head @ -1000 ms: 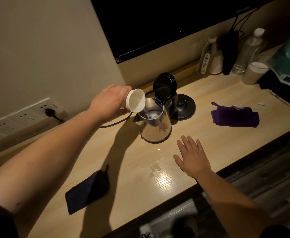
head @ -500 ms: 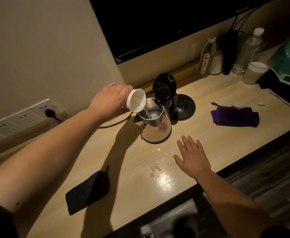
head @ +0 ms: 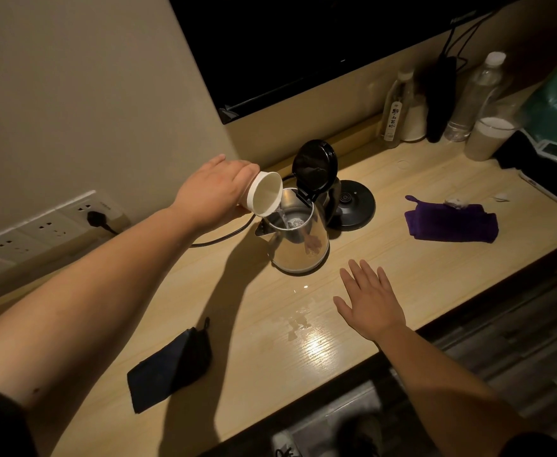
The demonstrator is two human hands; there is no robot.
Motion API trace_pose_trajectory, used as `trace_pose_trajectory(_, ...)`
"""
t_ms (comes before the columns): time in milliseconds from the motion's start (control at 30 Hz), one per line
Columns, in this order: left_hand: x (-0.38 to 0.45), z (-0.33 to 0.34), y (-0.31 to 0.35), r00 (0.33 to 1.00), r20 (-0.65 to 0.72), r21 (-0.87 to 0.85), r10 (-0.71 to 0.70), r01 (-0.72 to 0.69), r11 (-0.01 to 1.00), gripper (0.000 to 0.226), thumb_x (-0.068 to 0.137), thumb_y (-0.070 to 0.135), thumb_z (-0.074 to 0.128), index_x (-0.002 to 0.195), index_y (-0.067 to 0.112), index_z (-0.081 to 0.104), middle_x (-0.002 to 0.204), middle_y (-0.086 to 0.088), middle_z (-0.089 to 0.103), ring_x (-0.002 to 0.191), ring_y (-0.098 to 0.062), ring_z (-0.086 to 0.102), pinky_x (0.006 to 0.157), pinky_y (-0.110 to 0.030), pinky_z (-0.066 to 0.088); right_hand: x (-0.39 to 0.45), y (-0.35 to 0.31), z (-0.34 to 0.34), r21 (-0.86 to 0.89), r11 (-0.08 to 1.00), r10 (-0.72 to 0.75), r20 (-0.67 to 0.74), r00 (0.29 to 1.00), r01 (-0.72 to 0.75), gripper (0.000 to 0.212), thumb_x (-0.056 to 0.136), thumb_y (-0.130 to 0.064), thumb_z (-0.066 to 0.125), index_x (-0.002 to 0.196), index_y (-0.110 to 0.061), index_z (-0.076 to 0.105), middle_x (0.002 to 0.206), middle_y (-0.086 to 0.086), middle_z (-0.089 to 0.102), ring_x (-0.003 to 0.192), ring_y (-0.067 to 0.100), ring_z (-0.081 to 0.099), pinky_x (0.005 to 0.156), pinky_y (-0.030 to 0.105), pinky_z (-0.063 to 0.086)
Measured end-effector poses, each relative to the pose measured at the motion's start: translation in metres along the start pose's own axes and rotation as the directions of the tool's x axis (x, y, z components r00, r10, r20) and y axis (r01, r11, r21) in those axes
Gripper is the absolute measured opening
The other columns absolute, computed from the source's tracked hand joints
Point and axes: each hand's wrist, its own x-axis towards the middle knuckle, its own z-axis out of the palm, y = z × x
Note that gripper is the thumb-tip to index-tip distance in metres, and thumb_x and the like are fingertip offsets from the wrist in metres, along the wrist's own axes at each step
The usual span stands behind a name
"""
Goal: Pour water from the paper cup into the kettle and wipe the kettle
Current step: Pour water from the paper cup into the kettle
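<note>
A steel kettle (head: 298, 245) stands on the wooden counter (head: 402, 265) with its black lid (head: 315, 164) flipped up. My left hand (head: 214, 189) grips a white paper cup (head: 265, 197), tipped on its side over the kettle's mouth, and a thin stream of water runs from the rim into the kettle. My right hand (head: 369, 300) rests flat on the counter in front of the kettle, fingers spread, holding nothing. A purple cloth (head: 452, 222) lies to the right. A dark cloth (head: 171, 366) lies near the front left.
The kettle's black base (head: 353, 204) sits just behind it, its cord running to a wall socket (head: 97, 219). Small water drops (head: 298, 321) glisten on the counter. Bottles (head: 478, 94) and a cup (head: 489, 138) stand at the back right, under a dark screen.
The cup has tipped slightly further and dropped closer to the kettle's mouth. My right hand has not moved.
</note>
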Motion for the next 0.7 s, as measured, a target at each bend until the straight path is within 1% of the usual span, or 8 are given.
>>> trace_pose_trajectory(200,0.0021,-0.0004,-0.0002,1.000,0.001,0.028,0.028,-0.028,0.999,0.077,0.069,0.028,0.085,0.132,0.009,0.046,0.127,-0.016,0.058,0.115,-0.036,0.055,0.108,-0.052,0.031,0.0007,0.0003,0.0027,0.010,1.000,0.001,-0.012,1.000,-0.001,0.086,0.088,-0.066,-0.005,0.157,-0.021,0.020,0.166,0.007,0.012,0.153,0.028,0.002,0.122,0.051,0.002)
trace_pose_trajectory(433,0.0064,-0.0034,0.0021,0.999,-0.003,0.063,0.046,-0.046,0.997,0.074,0.070,0.026,0.082,0.132,0.007,0.046,0.128,-0.017,0.056,0.116,-0.036,0.054,0.110,-0.050,0.028,0.0005,0.0002,0.0010,0.017,1.000,-0.001,-0.010,1.000,0.001,0.086,0.086,-0.065,-0.006,0.157,-0.022,0.017,0.166,0.006,0.009,0.153,0.027,0.000,0.122,0.050,0.000)
trace_pose_trajectory(700,0.0081,-0.0045,0.0071,0.996,0.012,0.153,0.090,-0.091,0.984,0.073,0.073,0.023,0.081,0.134,0.008,0.044,0.130,-0.018,0.055,0.120,-0.036,0.052,0.111,-0.050,0.026,-0.0001,0.0005,0.0005,0.023,1.000,-0.004,-0.003,1.000,0.004,0.087,0.085,-0.065,-0.008,0.158,-0.023,0.014,0.166,0.006,0.006,0.153,0.027,-0.002,0.122,0.050,-0.002)
